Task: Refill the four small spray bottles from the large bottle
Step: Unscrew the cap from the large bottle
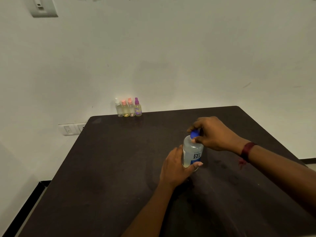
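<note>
The large translucent bottle (192, 148) with a blue label stands upright near the middle of the dark table (111, 168). My left hand (176, 168) grips its body from the left. My right hand (213, 134) pinches its blue cap (195, 134) from above. Several small spray bottles stand in a row at the table's far edge against the wall: one with a white top (118, 108), two with pink tops (125, 108) (131, 108), one with a purple top (137, 107). All have their spray heads on.
A white wall rises behind the table. A wall socket plate (71, 129) sits low at the table's far left corner, and a switch plate (43, 7) hangs high on the left. Floor shows past the left and right table edges.
</note>
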